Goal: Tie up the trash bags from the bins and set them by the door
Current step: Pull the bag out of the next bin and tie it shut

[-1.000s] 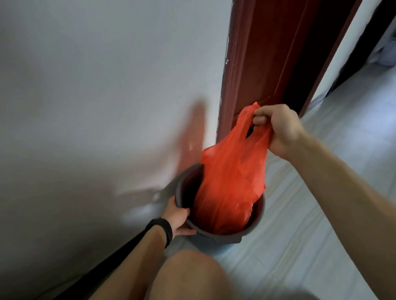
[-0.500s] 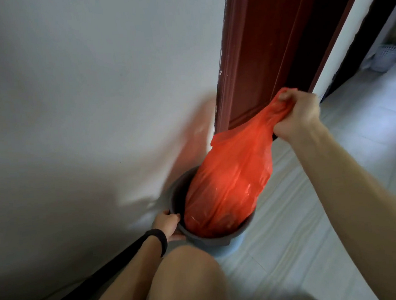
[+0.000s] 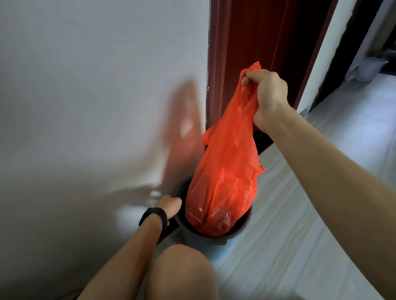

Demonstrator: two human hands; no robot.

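A red plastic trash bag hangs stretched and full, its bottom still inside a small dark grey bin on the floor by the wall. My right hand grips the bag's gathered top, raised in front of the dark red door frame. My left hand, with a black band on the wrist, holds the bin's left rim; its fingers are partly hidden behind the rim.
A white wall runs along the left. Pale tiled floor stretches right toward a doorway with a white basket beyond. My bare knee is just in front of the bin.
My right hand has pulled the bag's top higher, lifting most of the bag out of the bin. My left hand stays on the bin's rim.
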